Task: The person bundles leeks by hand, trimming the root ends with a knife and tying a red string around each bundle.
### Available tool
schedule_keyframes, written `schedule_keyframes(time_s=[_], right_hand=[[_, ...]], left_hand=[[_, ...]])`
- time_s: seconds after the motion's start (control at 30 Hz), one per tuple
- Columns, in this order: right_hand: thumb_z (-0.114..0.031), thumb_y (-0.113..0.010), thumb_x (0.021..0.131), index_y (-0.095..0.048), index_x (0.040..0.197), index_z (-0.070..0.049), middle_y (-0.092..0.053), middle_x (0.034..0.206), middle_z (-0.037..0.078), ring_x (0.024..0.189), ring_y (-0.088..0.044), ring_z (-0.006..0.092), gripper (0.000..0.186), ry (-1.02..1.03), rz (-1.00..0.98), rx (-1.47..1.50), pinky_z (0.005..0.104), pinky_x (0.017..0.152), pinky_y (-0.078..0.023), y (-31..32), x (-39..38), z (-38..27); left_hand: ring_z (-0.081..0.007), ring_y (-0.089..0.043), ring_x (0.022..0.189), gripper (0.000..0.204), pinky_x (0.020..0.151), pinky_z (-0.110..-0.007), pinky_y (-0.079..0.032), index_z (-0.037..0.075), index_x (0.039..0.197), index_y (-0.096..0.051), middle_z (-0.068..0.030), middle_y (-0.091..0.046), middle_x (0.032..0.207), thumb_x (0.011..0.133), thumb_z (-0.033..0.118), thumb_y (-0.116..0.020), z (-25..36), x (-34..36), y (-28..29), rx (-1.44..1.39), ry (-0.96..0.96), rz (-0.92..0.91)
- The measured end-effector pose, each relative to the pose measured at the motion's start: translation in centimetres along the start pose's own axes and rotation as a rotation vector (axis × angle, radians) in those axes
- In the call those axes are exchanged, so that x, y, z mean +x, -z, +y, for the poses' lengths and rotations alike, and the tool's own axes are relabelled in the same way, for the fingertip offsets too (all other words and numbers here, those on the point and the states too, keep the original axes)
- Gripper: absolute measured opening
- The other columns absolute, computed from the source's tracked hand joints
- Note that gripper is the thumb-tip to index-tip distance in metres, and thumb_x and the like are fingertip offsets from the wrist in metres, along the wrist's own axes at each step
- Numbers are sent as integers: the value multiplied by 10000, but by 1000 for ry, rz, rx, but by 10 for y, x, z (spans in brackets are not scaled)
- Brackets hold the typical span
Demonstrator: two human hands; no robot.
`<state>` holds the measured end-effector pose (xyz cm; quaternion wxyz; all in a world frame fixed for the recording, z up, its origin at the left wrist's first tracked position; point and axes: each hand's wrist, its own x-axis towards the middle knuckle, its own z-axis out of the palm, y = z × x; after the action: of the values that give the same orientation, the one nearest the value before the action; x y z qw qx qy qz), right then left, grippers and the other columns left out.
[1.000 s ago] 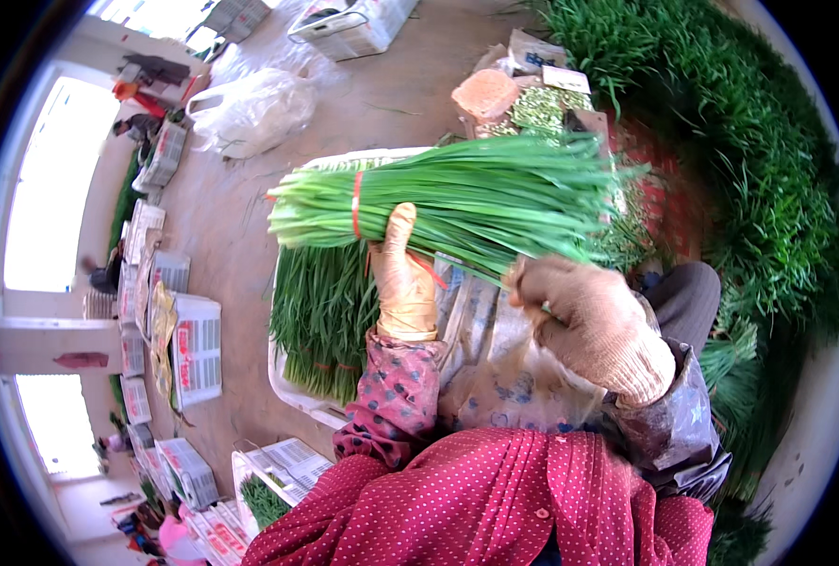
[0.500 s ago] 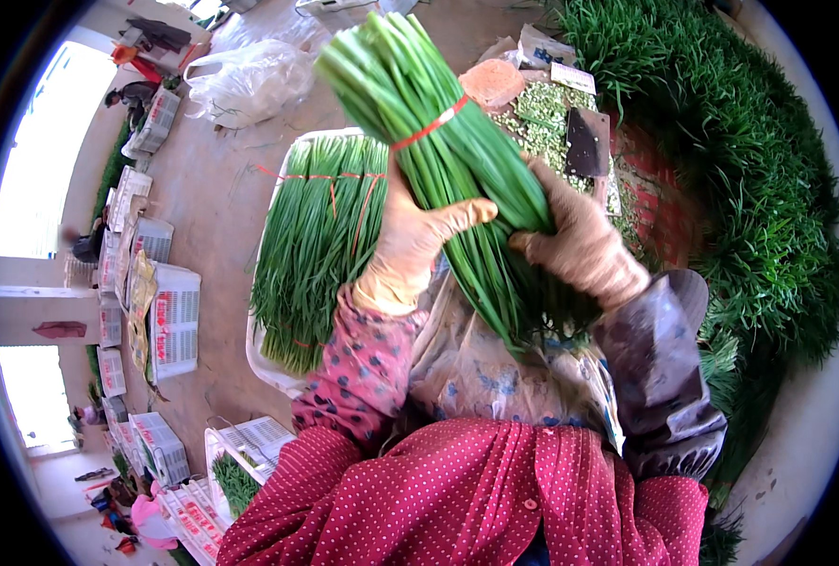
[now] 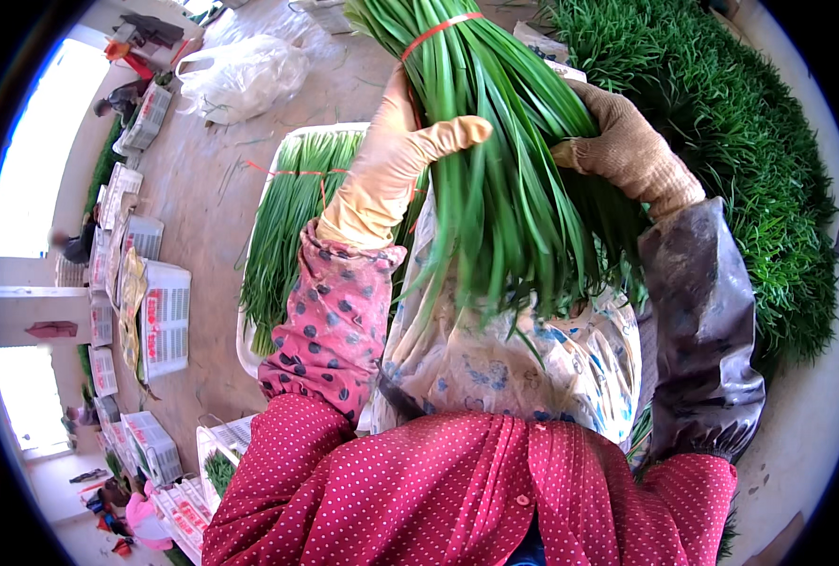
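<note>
Grip: yellow-gloved left hand [image 3: 391,156] and tan-gloved right hand [image 3: 630,143] both pinch one garlic chive bundle [image 3: 499,160], thumbs in front. Left to right: whitish plastic bag [image 3: 242,83] on floor [image 3: 204,208]; white crate [image 3: 248,345] with tied bundles [image 3: 292,222]; held bundle raised above plastic apron [image 3: 495,370], red tie [image 3: 435,30] around upper part, leaf ends hanging; heap of loose greens [image 3: 731,179].

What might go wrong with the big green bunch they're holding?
The green bunch might shed or bend leaves, since its long ends hang loose below the left hand and right hand. It might also splay more, because the red band around it sits near the other end.
</note>
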<state>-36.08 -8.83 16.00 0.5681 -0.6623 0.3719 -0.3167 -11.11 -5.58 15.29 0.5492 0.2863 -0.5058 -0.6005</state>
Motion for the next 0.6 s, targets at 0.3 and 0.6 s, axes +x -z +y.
schedule_keyframes(time_s=[0.3, 0.6], right_hand=[[72, -693, 792, -477, 1431, -43, -664, 1126, 18, 979, -609, 86, 684, 0, -29, -181, 261, 883, -513, 2, 7, -11], [22, -766, 792, -441, 1466, -46, -659, 1181, 16, 984, -611, 86, 751, 149, -1, -181, 261, 904, -515, 19, 21, -13]], left_hand=[[-248, -700, 928, 762, 828, -371, -611, 95, 1424, -395, -120, -635, 1158, 764, -121, -708, -10, 2, -8, 156, -43, 122], [-235, -716, 861, 835, 787, -342, -611, 73, 1486, -339, -153, -669, 1107, 771, -87, -740, 7, 31, 16, 301, -37, 28]])
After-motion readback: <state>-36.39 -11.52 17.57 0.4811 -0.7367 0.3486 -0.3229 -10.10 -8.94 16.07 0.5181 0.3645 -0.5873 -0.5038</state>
